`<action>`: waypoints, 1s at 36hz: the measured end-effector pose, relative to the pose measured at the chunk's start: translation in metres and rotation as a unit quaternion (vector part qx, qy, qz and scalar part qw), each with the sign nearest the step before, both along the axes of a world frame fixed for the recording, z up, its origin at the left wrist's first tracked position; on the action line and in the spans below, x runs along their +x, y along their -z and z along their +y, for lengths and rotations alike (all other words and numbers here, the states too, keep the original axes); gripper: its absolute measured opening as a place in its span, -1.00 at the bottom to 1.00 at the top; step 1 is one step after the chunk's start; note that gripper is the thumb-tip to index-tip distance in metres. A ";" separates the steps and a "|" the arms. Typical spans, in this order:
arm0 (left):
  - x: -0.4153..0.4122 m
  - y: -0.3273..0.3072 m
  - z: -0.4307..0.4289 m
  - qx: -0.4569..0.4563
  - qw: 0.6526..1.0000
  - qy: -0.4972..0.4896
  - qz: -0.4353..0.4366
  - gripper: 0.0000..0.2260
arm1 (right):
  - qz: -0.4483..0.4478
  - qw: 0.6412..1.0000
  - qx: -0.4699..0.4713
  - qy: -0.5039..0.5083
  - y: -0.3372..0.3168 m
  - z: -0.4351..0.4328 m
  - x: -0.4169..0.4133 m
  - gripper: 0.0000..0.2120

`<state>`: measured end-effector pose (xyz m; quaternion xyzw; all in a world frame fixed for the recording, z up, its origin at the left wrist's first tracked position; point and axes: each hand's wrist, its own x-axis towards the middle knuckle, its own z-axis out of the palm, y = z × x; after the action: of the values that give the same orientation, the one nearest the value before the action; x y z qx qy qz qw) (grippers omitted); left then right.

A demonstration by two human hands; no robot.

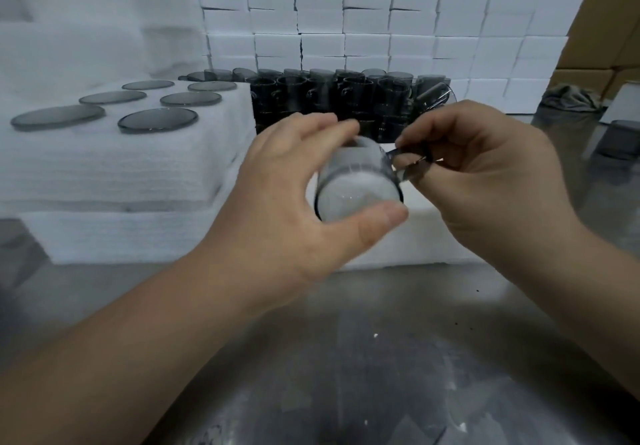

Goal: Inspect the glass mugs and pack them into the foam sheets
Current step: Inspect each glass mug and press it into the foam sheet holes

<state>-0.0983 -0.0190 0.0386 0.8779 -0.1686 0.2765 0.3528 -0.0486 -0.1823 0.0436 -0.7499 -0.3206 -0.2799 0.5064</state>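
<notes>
Soft even light, dull table glare, blurred edges, wide-angle bowing

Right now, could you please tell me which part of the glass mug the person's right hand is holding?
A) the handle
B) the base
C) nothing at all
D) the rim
A: the right hand pinches the handle of the glass mug between thumb and fingers, while the left hand wraps round the mug's body.
</notes>
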 end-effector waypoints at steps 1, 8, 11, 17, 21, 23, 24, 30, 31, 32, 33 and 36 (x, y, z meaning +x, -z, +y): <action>0.000 0.000 -0.001 0.016 1.000 -0.004 0.004 -0.41 | -0.001 1.000 -0.002 0.008 0.000 0.000 -0.001 -0.79; -0.002 0.001 -0.002 -0.007 0.999 0.029 0.028 -0.38 | 0.022 0.999 0.025 0.029 0.000 0.001 -0.003 -0.79; -0.005 0.001 -0.001 -0.014 0.999 0.033 0.017 -0.34 | 0.070 0.995 0.073 0.017 -0.002 0.000 -0.001 -0.81; 0.000 0.001 -0.003 0.028 0.999 0.008 -0.013 -0.28 | 0.129 0.987 0.094 0.016 -0.003 0.000 0.002 -0.81; 0.001 0.002 -0.001 0.035 0.999 -0.015 -0.028 -0.28 | 0.135 0.986 0.097 0.013 -0.003 0.001 0.003 -0.84; 0.002 0.004 -0.002 0.024 0.998 -0.030 -0.040 -0.30 | 0.135 0.986 0.094 -0.002 -0.004 0.000 0.002 -0.88; 0.003 0.004 -0.003 0.005 0.998 -0.036 -0.048 -0.34 | 0.132 0.987 0.087 -0.008 -0.004 0.000 0.002 -0.87; 0.013 0.002 0.007 -0.203 0.975 -0.058 -0.074 -0.61 | 0.091 0.996 -0.008 0.026 -0.001 -0.003 0.000 -0.78; 0.014 0.002 0.008 -0.227 0.970 -0.063 -0.065 -0.61 | 0.085 0.995 -0.028 0.037 0.000 -0.003 0.000 -0.81; 0.016 0.003 0.008 -0.239 0.967 -0.069 -0.059 -0.61 | 0.081 0.994 -0.053 0.049 0.000 -0.003 0.001 -0.84; 0.016 0.005 0.007 -0.242 0.966 -0.076 -0.055 -0.60 | 0.082 0.991 -0.083 0.060 0.000 -0.004 0.001 -0.88; 0.014 0.005 0.005 -0.243 0.966 -0.081 -0.037 -0.50 | 0.098 0.972 -0.196 0.082 0.000 -0.003 0.003 -0.77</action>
<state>-0.0840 -0.0136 0.0333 0.7655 -0.0376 0.3690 0.5257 -0.0460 -0.1854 0.0433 -0.8822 -0.2549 -0.1774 0.3539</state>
